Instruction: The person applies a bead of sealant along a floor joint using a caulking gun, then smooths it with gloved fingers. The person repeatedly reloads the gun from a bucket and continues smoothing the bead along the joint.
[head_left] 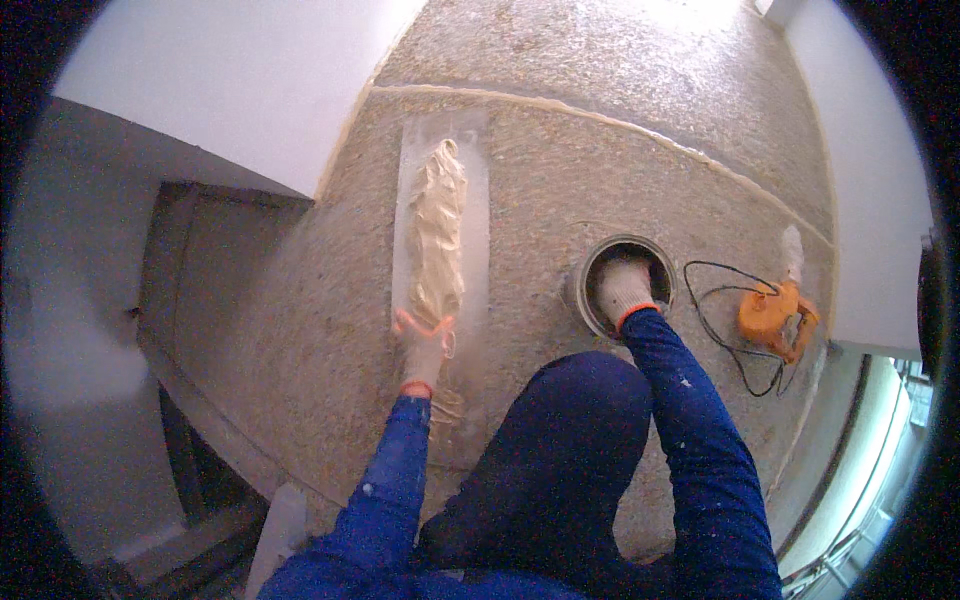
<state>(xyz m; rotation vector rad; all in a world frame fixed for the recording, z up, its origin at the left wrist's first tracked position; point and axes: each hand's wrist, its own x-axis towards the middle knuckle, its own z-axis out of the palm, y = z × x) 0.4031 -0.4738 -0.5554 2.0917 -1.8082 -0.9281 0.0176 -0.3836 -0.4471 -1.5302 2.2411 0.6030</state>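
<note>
Right of the bucket [580, 290], an orange blower [768, 318] lies near the right wall [870, 220], its black cord [689, 292] looping toward the rim. The left wall [230, 110] ends in a corner beside the board [478, 220]; speckled floor [530, 280] runs between board and bucket. The gloved left hand [424, 358] meets the near end of the paste [438, 235] on the board, grip unclear. The right hand [624, 285] is inside the bucket, fingers hidden, grip untellable.

Head-worn fisheye; faces down toward floor [540, 150]
</note>
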